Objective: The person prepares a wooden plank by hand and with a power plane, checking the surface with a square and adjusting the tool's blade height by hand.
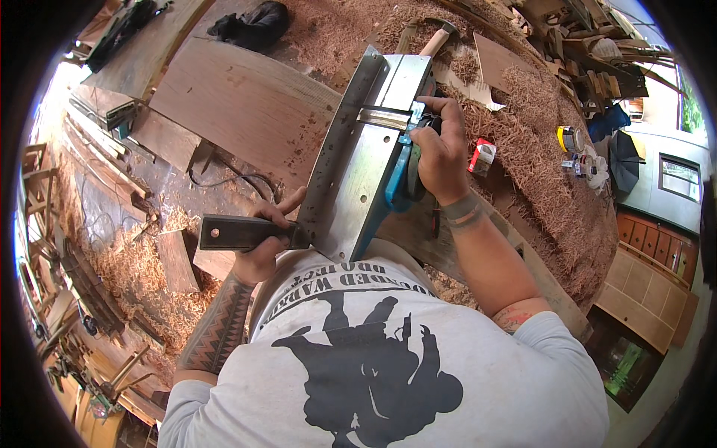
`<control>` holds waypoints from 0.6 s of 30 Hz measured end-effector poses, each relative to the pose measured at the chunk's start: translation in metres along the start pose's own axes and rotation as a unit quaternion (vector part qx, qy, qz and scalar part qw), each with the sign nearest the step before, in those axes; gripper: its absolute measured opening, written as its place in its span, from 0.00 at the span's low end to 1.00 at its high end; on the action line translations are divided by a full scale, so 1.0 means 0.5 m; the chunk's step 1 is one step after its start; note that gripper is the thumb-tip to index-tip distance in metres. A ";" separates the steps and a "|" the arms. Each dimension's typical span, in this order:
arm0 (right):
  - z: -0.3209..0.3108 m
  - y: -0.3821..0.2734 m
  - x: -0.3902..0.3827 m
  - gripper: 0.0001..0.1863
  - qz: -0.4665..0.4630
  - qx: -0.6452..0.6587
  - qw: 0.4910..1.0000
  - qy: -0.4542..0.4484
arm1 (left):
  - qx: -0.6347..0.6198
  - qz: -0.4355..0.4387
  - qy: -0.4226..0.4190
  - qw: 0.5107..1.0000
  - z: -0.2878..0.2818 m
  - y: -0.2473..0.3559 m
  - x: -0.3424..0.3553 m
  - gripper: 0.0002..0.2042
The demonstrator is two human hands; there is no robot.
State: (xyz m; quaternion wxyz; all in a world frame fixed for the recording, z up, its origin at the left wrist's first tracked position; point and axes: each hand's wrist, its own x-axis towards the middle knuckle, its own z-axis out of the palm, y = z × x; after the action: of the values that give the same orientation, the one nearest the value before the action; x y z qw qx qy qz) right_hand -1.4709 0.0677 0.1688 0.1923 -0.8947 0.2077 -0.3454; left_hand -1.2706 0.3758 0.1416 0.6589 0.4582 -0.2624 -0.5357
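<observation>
- Left hand [261,250] grips a dark flat bar [246,232].
- Right hand [441,153] is closed around the blue handle of an upturned electric planer [366,160].
- Wood shavings [523,134] cover the surface.

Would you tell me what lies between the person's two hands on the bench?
In the head view, the upturned electric planer's metal base lies between them: the left hand holds a dark flat bar against it, the right hand grips its blue handle.

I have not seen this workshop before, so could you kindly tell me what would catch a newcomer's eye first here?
The upturned electric planer with its shiny metal base fills the centre, gripped by the right hand at its blue handle. The left hand holds a dark bar against its near end. Wood shavings lie heaped at right.
</observation>
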 end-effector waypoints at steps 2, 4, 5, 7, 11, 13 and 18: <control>-0.003 -0.001 0.001 0.13 -0.024 -0.023 0.999 -0.007 | 0.001 0.004 0.000 1.000 0.001 0.000 0.001 0.14; -0.003 -0.001 0.001 0.14 -0.032 -0.035 0.999 -0.007 | -0.008 0.007 -0.001 1.000 -0.001 -0.003 0.001 0.13; -0.002 -0.003 0.001 0.14 -0.032 -0.035 0.999 -0.007 | -0.008 0.006 -0.001 1.000 0.000 -0.002 0.001 0.13; 0.001 -0.010 0.001 0.14 0.056 0.033 0.998 0.004 | -0.007 0.002 0.005 1.000 0.004 0.001 0.002 0.14; 0.002 -0.003 -0.003 0.15 0.032 0.014 0.999 0.004 | -0.018 0.003 0.011 1.000 0.004 -0.003 0.001 0.13; 0.003 -0.005 -0.003 0.16 0.059 0.029 0.998 0.003 | -0.010 -0.005 0.009 1.000 0.003 -0.002 0.001 0.13; 0.005 -0.012 -0.002 0.16 0.108 0.066 0.992 0.020 | 0.005 -0.001 0.007 1.000 0.004 0.003 0.002 0.13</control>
State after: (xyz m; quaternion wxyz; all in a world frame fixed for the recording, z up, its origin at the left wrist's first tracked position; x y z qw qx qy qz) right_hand -1.4685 0.0736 0.1697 0.2827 -0.8453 0.2833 -0.3538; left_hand -1.2713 0.3743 0.1434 0.6576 0.4655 -0.2602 -0.5321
